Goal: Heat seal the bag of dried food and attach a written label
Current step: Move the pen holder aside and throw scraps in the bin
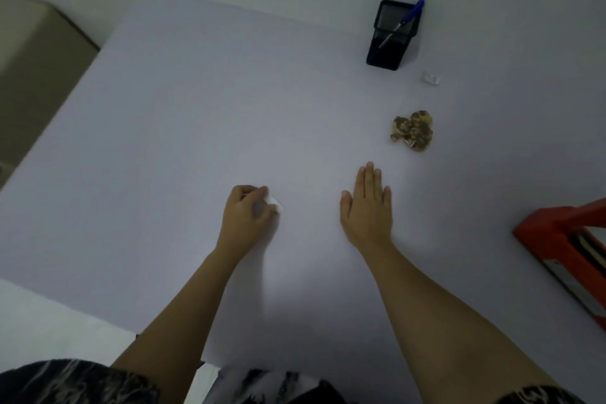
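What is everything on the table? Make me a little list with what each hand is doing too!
left hand: curled on a small white label
right hand: flat and open on the table, holding nothing
bag of dried food: beyond the right hand, untouched
pen: blue, leaning in a black holder at the far side
small white piece: near the holder, too small to tell
red sealer: at the right edge

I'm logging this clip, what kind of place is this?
Probably a home or small packing table: a plain white tabletop with a red heat sealer at the right edge, a pen holder with a blue pen, and a bag of dried food.
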`<action>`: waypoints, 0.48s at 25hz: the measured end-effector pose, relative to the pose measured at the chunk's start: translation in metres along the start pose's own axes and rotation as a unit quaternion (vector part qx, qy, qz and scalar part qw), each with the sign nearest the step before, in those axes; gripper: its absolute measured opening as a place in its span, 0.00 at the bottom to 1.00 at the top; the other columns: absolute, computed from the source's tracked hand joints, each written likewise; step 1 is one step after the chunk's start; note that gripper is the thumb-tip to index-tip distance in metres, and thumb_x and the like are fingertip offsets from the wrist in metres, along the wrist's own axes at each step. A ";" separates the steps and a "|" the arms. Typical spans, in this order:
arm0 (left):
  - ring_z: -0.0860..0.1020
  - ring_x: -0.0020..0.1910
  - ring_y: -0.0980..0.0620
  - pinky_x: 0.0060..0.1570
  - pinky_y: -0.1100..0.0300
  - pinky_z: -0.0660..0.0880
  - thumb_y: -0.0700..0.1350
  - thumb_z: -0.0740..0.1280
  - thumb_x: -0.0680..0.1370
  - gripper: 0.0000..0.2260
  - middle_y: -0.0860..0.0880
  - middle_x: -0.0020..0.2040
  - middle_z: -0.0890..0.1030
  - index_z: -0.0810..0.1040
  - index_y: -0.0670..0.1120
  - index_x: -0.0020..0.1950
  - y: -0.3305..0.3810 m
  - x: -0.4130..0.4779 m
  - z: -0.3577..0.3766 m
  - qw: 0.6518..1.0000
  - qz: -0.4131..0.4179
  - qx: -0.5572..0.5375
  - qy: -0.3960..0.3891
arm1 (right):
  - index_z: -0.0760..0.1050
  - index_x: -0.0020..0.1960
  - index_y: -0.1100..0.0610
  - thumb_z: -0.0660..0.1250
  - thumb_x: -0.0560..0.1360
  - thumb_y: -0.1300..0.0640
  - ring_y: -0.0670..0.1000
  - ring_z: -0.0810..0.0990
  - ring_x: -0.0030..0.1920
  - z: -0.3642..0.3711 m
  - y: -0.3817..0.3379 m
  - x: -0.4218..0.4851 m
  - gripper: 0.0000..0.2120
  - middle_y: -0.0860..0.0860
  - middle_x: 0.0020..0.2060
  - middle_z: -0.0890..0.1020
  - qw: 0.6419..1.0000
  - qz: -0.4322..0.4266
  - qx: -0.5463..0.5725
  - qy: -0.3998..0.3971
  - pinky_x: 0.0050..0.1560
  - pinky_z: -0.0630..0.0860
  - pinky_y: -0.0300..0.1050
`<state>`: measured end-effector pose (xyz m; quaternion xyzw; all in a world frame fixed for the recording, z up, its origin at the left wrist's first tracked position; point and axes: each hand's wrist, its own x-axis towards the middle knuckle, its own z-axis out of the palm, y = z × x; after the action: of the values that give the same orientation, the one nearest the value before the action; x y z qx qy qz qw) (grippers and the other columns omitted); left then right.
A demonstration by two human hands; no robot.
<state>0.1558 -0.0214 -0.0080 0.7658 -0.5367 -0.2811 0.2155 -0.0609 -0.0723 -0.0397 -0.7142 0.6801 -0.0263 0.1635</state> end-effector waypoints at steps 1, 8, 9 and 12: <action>0.74 0.57 0.47 0.57 0.64 0.65 0.42 0.69 0.73 0.17 0.43 0.59 0.74 0.77 0.41 0.61 -0.003 -0.001 0.001 1.000 0.005 0.002 -0.002 | 0.48 0.74 0.63 0.41 0.77 0.47 0.56 0.50 0.75 0.006 -0.013 -0.012 0.30 0.57 0.75 0.52 1.000 -0.010 0.010 -0.001 0.73 0.49 0.55; 0.74 0.55 0.44 0.54 0.61 0.68 0.41 0.69 0.73 0.12 0.41 0.56 0.75 0.79 0.42 0.55 -0.005 -0.001 0.008 1.000 0.007 0.011 0.017 | 0.57 0.72 0.63 0.47 0.76 0.47 0.58 0.61 0.72 0.027 -0.050 -0.064 0.30 0.58 0.72 0.62 0.999 -0.042 -0.007 -0.012 0.69 0.57 0.57; 0.75 0.53 0.44 0.53 0.61 0.68 0.41 0.69 0.73 0.11 0.40 0.55 0.76 0.79 0.41 0.54 -0.004 -0.001 0.009 1.000 0.007 0.014 0.021 | 0.57 0.72 0.63 0.46 0.76 0.46 0.57 0.60 0.73 0.028 -0.048 -0.067 0.30 0.58 0.73 0.61 0.999 -0.050 -0.010 -0.015 0.70 0.56 0.57; 0.75 0.48 0.43 0.47 0.61 0.68 0.40 0.68 0.72 0.09 0.39 0.51 0.77 0.79 0.39 0.51 0.001 -0.002 0.006 1.000 0.002 0.017 0.017 | 0.51 0.74 0.61 0.40 0.75 0.44 0.56 0.53 0.75 0.028 -0.043 -0.077 0.32 0.57 0.75 0.55 0.997 -0.077 -0.011 -0.030 0.72 0.50 0.55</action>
<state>0.1508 -0.0199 -0.0114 0.7729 -0.5395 -0.2584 0.2116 -0.0176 0.0093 -0.0407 -0.7667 0.6182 -0.0104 0.1733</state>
